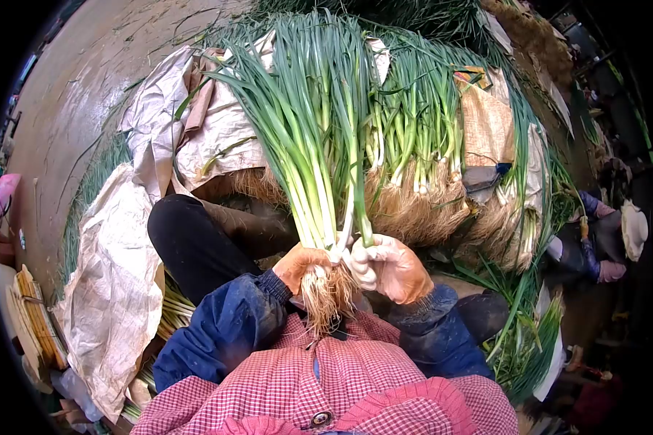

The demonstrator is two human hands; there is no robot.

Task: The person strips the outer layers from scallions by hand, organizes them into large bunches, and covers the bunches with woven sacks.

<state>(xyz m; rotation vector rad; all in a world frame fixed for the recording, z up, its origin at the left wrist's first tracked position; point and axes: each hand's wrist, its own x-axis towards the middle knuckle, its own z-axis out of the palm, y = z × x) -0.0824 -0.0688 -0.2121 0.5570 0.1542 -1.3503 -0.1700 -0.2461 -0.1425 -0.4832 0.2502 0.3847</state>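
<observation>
A bunch of long green onions (pixel 297 159) stands upright before my chest, its leaves pointing away from me and its roots hanging toward my apron. My left hand (pixel 301 267), gloved, is wrapped round the white stems just above the brown roots (pixel 329 297). Close beside it, my right hand (pixel 390 268) wears a glove with whitish fingers. Those fingers are curled on the base of a stalk at the bunch's right edge. Behind the hands, more green onions (pixel 413 138) lie in a row with matted roots (pixel 417 206) facing me.
Pale woven sacks (pixel 116 283) spread at the left and under the onions. A tan sack piece (pixel 487 127) lies at right. Loose green leaves (pixel 533 341) lie by my right knee. Stacked flat boards (pixel 33 319) stand far left. Another person (pixel 602 235) is at the right edge.
</observation>
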